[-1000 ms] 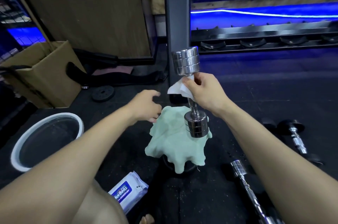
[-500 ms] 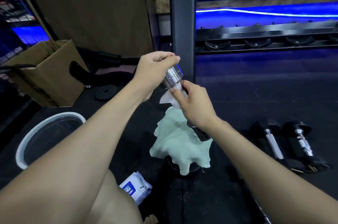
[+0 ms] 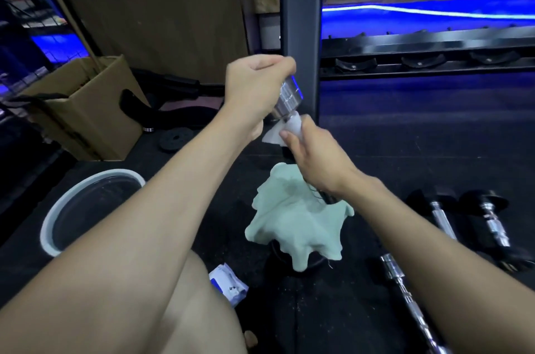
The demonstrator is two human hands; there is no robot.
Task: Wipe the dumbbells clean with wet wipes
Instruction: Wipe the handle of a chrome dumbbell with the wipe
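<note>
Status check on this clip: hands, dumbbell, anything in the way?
Left hand grips chrome dumbbell top head. Right hand holds wet wipe round handle. Green cloth beneath; nothing blocking.

A brown cardboard box [image 3: 86,110] stood open at the left on the black rubber floor [image 3: 405,133]. A white-rimmed round basin [image 3: 86,209] lay nearer, below the box. A small black weight plate [image 3: 175,138] lay flat just right of the box. A pale green cloth [image 3: 295,226] was draped over a dark object at centre. A grey steel post [image 3: 301,23] rose behind it, with a rack rail [image 3: 428,48] extending to the right.
</note>
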